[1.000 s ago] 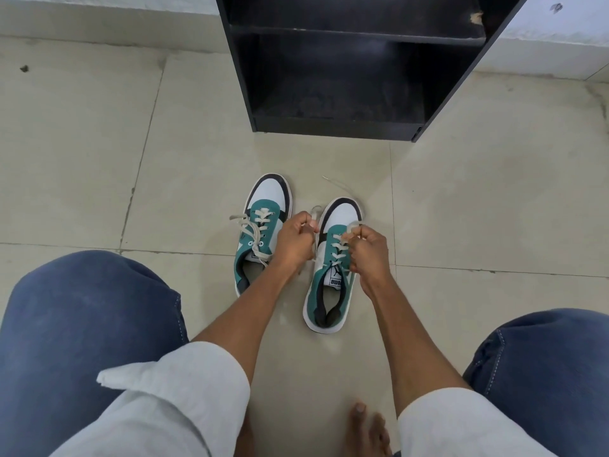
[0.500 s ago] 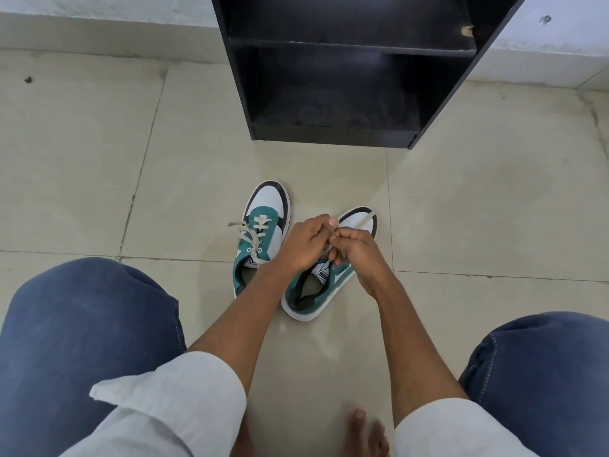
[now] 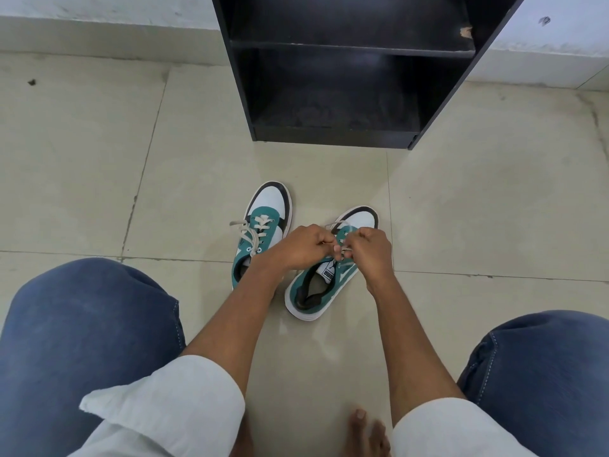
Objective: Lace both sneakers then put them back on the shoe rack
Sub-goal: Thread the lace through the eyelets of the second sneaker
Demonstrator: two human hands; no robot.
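Two teal, white and black sneakers lie on the tiled floor in front of the black shoe rack [image 3: 333, 135]. The left sneaker [image 3: 263, 225] stands flat with its cream lace threaded and loose ends trailing left. The right sneaker [image 3: 324, 288] is tipped toward the right, toe pointing up-right. Over its eyelets my left hand [image 3: 303, 247] and my right hand [image 3: 370, 250] meet, each pinching a strand of its cream lace [image 3: 344, 250]. My fingers hide most of that lace.
The rack's two shelves are dark, and nothing shows on them. My knees in blue jeans fill the lower left [image 3: 82, 324] and lower right [image 3: 540, 374]. A bare foot [image 3: 365, 430] rests at the bottom. A white wall base [image 3: 99, 31] runs behind.
The right sneaker turned from pointing straight ahead to tipped and angled right. My hands came together over its eyelets, then parted slightly while still pinching the lace.
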